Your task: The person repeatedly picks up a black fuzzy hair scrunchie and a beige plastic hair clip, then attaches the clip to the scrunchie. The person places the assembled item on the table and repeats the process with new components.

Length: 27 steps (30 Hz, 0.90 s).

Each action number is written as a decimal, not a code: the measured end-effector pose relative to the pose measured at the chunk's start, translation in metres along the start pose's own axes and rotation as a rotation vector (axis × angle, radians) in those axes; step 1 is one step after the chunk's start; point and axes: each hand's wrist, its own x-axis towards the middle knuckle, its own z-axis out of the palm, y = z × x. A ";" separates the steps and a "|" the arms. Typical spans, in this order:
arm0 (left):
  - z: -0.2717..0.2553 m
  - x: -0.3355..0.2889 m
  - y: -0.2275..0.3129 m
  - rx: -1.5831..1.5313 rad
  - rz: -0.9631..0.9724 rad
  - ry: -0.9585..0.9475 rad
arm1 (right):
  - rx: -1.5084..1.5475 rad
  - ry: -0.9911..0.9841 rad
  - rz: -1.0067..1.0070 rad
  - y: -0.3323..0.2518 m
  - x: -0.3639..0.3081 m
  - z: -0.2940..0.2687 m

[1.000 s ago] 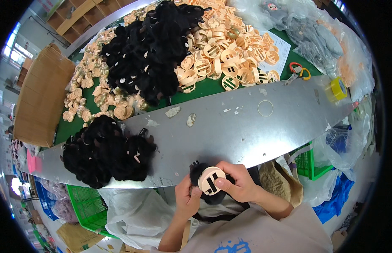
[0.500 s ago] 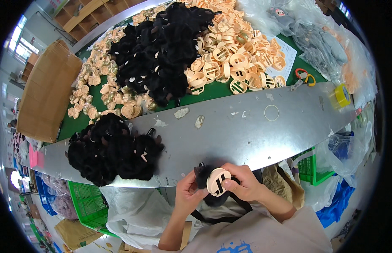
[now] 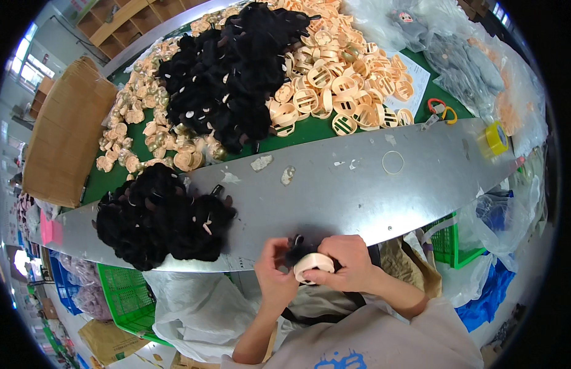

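Observation:
At the front edge of the metal strip, a small black plush piece [image 3: 304, 249] is held between my hands, with a round peach plastic part [image 3: 313, 268] against it. My left hand [image 3: 278, 273] is closed around the plush's left side. With thumb and fingers, my right hand [image 3: 347, 263] grips the plastic part at its right side. The part is tilted, so its rim shows and its slotted face is mostly turned away. Left of my hands lies a pile of black plush pieces [image 3: 165, 218]. How plush and plastic meet is hidden by my fingers.
Farther back on the green table rise a larger black plush heap [image 3: 236, 74], slotted peach plastic parts [image 3: 344, 89] and peach-and-gold pieces [image 3: 134, 117]. Orange-handled scissors [image 3: 442, 112], yellow tape [image 3: 497, 138] and a cardboard box [image 3: 67, 135] flank them. Green crates [image 3: 122, 298] stand below.
The peach plastic part has tipped, turning its slotted face away and showing its rim. My right hand has shifted slightly left with it, and the left fingers have moved up along the plush.

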 end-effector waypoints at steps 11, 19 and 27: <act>0.009 -0.007 0.027 -0.619 -0.202 -0.062 | 0.024 0.248 0.113 0.006 -0.001 -0.006; 0.009 -0.002 0.021 0.121 0.148 0.071 | -0.324 0.361 -0.280 0.014 0.010 0.009; 0.010 0.005 0.006 0.233 0.256 0.113 | -0.214 0.395 -0.185 0.020 0.016 0.013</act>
